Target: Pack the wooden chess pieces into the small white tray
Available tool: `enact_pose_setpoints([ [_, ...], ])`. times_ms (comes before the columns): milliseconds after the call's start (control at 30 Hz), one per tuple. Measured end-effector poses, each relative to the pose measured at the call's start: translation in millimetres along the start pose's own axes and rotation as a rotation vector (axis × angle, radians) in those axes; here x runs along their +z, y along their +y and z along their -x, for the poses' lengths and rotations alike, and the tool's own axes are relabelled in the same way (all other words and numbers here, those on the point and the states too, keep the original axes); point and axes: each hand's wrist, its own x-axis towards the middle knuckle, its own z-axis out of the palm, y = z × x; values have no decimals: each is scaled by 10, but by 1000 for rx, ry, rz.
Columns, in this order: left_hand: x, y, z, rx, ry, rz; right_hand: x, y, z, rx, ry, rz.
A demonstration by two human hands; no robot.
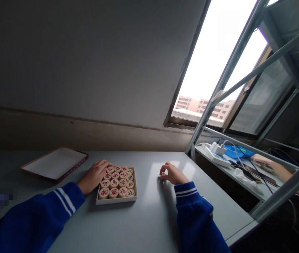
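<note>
A shallow white box [116, 201] on the grey table holds rows of round Chinese chess pieces [114, 183]. Most pieces carry red characters; those along the right side have dark ones. My left hand [94, 176] grips the box at its left side, its fingers reaching over the far left corner. To the right of the box, my right hand [174, 174] is low over the tabletop with fingers curled in a pinch. Whatever lies between those fingertips is too small to make out.
An upturned box lid [57, 163] lies at the table's left. Past the right edge stands a metal bed frame [227, 80], with a power strip [215, 154] and cables on a lower desk. Another person's arm [278, 167] rests there. A wall [86, 63] rises behind the table [144, 225].
</note>
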Motion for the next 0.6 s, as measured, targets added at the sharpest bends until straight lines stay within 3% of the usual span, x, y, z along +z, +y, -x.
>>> enact_pose_setpoints([
  [233, 16, -22, -7, 12, 21, -11, 21, 160, -10, 76, 47, 34],
  [467, 0, -13, 2, 29, 19, -31, -5, 150, 19, 294, 134, 87],
  [600, -1, -17, 8, 28, 26, -25, 5, 195, -2, 372, 116, -1],
])
